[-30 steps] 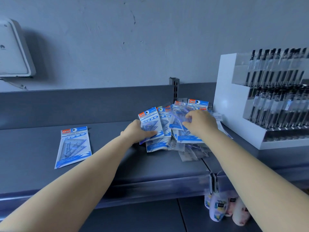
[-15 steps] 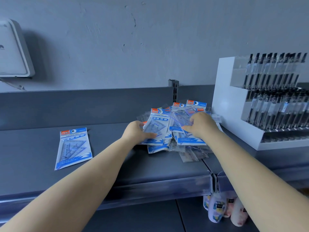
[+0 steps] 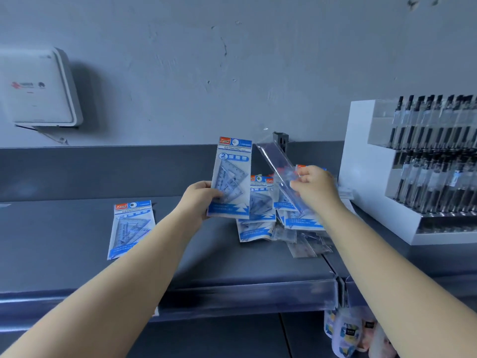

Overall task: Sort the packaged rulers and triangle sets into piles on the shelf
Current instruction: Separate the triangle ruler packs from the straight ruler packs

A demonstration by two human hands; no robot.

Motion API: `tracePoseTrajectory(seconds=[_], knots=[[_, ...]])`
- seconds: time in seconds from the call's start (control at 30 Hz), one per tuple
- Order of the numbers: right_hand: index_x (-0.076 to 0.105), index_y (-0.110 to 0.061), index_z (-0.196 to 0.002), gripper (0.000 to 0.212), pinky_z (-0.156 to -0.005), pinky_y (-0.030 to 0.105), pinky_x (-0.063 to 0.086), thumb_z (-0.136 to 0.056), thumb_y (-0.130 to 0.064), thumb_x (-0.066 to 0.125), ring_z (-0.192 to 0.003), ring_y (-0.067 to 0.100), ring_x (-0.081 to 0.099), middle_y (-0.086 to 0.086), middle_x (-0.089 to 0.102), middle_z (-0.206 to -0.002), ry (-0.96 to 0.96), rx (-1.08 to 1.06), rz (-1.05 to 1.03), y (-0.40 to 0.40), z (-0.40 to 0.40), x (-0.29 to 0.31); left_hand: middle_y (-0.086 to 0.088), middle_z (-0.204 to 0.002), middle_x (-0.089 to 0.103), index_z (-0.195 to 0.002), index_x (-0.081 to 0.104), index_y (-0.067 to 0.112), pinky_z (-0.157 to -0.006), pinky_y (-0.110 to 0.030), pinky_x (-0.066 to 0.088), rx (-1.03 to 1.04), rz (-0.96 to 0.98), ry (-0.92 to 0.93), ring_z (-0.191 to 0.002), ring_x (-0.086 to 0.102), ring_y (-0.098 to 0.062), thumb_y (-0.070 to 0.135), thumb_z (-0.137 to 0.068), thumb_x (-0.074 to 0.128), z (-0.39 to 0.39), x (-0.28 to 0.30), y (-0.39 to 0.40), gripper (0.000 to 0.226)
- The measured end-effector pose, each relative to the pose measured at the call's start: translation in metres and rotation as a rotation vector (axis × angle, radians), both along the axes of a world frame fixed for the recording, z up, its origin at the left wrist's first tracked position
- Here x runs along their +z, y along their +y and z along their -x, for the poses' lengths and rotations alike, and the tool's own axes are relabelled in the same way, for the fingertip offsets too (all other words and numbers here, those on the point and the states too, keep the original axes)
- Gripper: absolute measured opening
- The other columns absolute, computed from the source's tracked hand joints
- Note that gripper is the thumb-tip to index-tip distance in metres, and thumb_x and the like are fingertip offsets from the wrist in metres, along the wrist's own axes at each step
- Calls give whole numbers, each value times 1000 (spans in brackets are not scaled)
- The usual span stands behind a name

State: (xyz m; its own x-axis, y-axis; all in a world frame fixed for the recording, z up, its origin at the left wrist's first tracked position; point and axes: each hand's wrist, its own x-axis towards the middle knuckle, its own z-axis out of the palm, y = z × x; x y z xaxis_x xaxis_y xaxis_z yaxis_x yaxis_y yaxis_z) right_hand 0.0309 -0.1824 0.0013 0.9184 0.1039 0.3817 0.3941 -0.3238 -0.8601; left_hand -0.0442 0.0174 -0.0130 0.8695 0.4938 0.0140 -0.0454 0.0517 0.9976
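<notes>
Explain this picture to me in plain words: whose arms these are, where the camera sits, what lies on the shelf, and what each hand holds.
No machine here: a person wears the camera on the head, looking down at their own arms. The left hand holds up a blue triangle set pack. The right hand pinches a clear packaged ruler, tilted. On the grey shelf lie one sorted triangle set to the left and a mixed heap of packs. At right stands a white pen display.

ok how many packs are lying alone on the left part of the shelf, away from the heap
1: a triangle set pack lies flat on the shelf, left of the left hand. Another is held up in that hand, and the rest overlap in the heap, so some there may be hidden.
</notes>
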Motion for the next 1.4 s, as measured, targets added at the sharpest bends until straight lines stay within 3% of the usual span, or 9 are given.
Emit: tracePoseTrajectory(seconds=[0.13, 0.27, 0.4, 0.53, 0.63, 0.83, 1.07, 1.23, 1.4], knots=[[59, -13, -106, 25, -48, 20, 39, -88, 3, 51, -57, 9, 50, -2, 59, -78, 188, 250, -193, 36, 24, 4, -11, -82, 66, -87, 58, 7, -47, -23, 56, 3, 40, -62, -63, 65, -19, -9, -83, 60, 31, 10, 21, 16], [58, -13, -100, 20, -51, 21, 38, -89, 3, 51, -59, 10, 51, 0, 59, -78, 295, 386, -246, 73, 49, -2, -8, -89, 68, -90, 60, 7, -49, -22, 56, 88, -69, -47, -65, 68, -17, -4, -82, 65, 60, 11, 52, 15], [54, -12, -101, 20, -51, 21, 40, -89, 3, 48, -59, 11, 52, -1, 58, -77, 354, 432, -287, 101, 64, -3, -5, -90, 66, -84, 59, 12, -69, -33, 57, 205, -222, 52, -72, 65, -19, 1, -83, 67, 81, 3, 81, 14], [54, -11, -95, 27, -51, 22, 42, -85, 11, 40, -59, 13, 53, 2, 59, -78, 415, 471, -293, 138, 78, -1, -7, -84, 63, -77, 58, 12, -52, -27, 55, 288, -430, 182, -63, 60, -20, 4, -80, 70, 94, -9, 112, 14], [53, -11, -92, 30, -55, 22, 44, -83, 14, 41, -62, 13, 54, 3, 59, -78, 436, 514, -267, 166, 89, -2, -1, -88, 56, -104, 56, 9, -65, -25, 40, 375, -726, 289, -74, 53, -18, 14, -78, 72, 101, -15, 139, 30], [51, -8, -103, 32, -57, 21, 47, -84, 14, 39, -66, 12, 56, 2, 58, -79, 450, 518, -213, 227, 113, -2, 2, -89, 58, -98, 60, 15, -55, -23, 38, 325, -859, 305, -68, 52, -14, 16, -82, 61, 126, -13, 200, 16], [49, -4, -104, 28, -61, 24, 49, -84, 14, 41, -62, 15, 53, 6, 53, -79, 434, 591, -121, 325, 157, -1, 5, -95, 60, -105, 60, 19, -72, -26, 41, 366, -1036, 412, -84, 54, -18, 14, -84, 53, 174, -16, 294, 23], [50, -6, -105, 32, -89, 37, 51, -81, 14, 45, -71, 23, 58, 7, 57, -75, 419, 637, 6, 398, 191, -7, 6, -105, 60, -114, 58, 21, -77, -25, 40, 408, -1108, 477, -92, 52, -17, 15, -85, 51, 214, -13, 357, 30], [49, -6, -107, 31, -83, 32, 49, -83, 13, 48, -68, 21, 59, 9, 57, -78, 442, 701, 65, 461, 224, -10, 1, -120, 60, -119, 54, 22, -87, -32, 40, 497, -1277, 605, -110, 55, -24, 23, -89, 49, 253, -11, 417, 31]])
